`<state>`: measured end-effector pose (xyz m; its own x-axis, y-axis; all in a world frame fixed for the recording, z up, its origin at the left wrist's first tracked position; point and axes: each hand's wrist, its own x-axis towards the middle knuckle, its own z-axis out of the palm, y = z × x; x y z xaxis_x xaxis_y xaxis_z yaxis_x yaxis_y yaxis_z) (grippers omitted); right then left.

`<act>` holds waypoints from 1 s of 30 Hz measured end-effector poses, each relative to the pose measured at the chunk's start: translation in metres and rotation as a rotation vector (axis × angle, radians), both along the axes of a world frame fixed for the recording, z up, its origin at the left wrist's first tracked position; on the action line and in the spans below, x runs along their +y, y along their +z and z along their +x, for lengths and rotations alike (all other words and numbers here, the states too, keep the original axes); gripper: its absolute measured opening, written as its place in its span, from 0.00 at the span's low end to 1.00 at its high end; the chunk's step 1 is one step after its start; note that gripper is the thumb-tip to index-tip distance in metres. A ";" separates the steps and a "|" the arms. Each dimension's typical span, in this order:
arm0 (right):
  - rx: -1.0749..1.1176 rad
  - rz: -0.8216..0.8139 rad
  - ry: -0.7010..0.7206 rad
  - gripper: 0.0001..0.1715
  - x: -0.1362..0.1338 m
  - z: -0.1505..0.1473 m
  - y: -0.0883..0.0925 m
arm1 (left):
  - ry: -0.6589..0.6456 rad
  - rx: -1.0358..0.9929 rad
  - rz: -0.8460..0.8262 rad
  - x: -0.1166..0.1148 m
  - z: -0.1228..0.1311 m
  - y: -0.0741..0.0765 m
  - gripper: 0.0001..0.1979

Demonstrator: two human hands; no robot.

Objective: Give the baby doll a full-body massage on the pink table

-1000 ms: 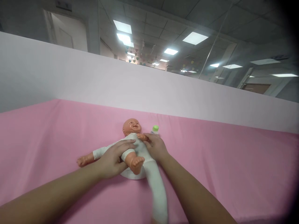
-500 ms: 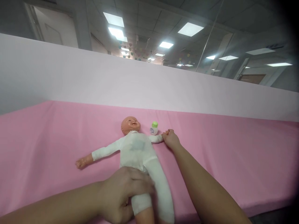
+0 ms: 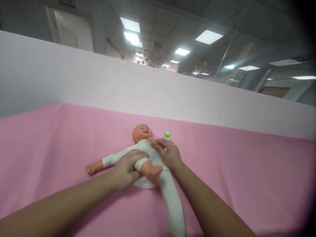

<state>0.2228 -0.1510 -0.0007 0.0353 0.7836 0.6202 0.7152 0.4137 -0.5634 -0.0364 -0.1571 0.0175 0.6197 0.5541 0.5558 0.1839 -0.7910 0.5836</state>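
- Pink sheet covers the surface; the doll lies face up mid-sheet, head toward the white partition.
- Step in hand, as I read it: flexing the limbs. One leg is bent up to the belly and one arm drawn across the chest.
- Left hand is wrapped around the bent leg.
- Right hand has its fingers closed on the doll's arm.
- Small green-capped bottle stands just behind the right hand.
- Any further bending calls for gentle, steady holds.
- Half a second ago the limbs lay stretched out.

Curled left hand, curled right hand
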 end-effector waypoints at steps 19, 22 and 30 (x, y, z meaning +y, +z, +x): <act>0.514 -0.188 -0.324 0.36 0.015 0.062 -0.007 | -0.590 0.059 0.189 -0.043 0.011 0.012 0.21; 0.451 -0.359 -0.483 0.33 0.018 0.084 -0.014 | -0.634 0.162 0.205 -0.049 0.017 0.003 0.13; 0.412 -0.316 -0.435 0.36 0.016 0.080 -0.016 | -0.567 0.052 0.178 -0.045 0.013 0.013 0.19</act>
<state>0.3029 -0.1354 -0.0171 0.5731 0.7859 0.2321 0.4800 -0.0925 -0.8724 -0.0235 -0.2019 0.0307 0.8207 0.0296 0.5706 -0.2708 -0.8592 0.4342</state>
